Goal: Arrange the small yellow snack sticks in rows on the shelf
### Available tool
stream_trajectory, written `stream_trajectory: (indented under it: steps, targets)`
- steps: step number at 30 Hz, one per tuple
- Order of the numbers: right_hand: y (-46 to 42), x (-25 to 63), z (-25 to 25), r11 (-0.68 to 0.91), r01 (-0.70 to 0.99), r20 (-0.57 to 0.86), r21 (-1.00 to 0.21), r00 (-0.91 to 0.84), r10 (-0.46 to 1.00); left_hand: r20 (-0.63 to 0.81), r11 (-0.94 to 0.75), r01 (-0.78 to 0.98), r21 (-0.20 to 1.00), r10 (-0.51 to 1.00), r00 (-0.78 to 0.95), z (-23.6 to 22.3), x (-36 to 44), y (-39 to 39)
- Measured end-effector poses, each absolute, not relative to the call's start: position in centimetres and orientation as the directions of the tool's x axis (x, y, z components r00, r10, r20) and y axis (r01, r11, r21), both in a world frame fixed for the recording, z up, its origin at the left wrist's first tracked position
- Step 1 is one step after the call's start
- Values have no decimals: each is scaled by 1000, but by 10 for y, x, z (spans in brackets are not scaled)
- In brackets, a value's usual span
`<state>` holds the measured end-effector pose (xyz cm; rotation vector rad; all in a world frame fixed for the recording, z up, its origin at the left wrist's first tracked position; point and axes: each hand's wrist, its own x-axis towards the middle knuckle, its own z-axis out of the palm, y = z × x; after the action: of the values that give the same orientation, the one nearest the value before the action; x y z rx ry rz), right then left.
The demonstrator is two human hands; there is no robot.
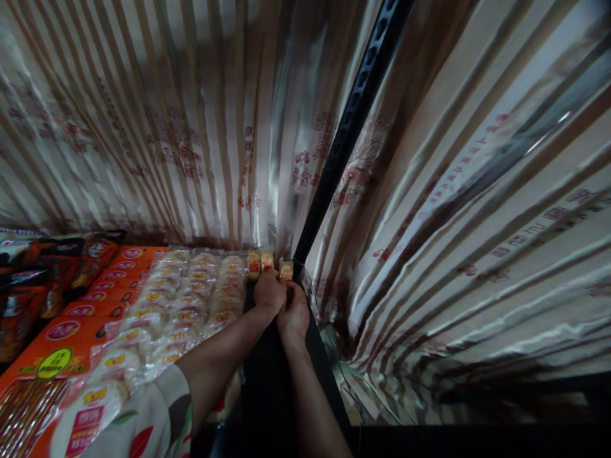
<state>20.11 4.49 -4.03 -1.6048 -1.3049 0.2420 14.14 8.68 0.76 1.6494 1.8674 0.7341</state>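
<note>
My left hand (268,291) and my right hand (293,313) are pressed together at the far right end of a dark shelf (267,375), both with fingers curled. They close around small yellow-and-white wrapped snack packets (285,269) standing by the black perforated upright post (351,121). Two more such packets (260,262) stand just left of my left hand. Clear bags of the same small wrapped snacks (191,296) lie in rows to the left.
Orange snack boxes (86,312) and dark red bags (28,280) fill the shelf's left side. A shiny striped curtain (191,121) hangs behind and to the right, draping down past the shelf edge. My patterned sleeve (153,420) shows at the bottom.
</note>
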Motion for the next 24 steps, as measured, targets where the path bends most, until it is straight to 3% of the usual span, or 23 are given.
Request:
stream_trajectory:
  steps: [8,24]
  targets:
    - [57,205,-41,238,602,499,-762,312,809,-42,107,703,703,993,-110,14,140,88]
    - [76,205,-52,198,611,481,-767,343,807,-73,124,685,718,992,-104,14,135,86]
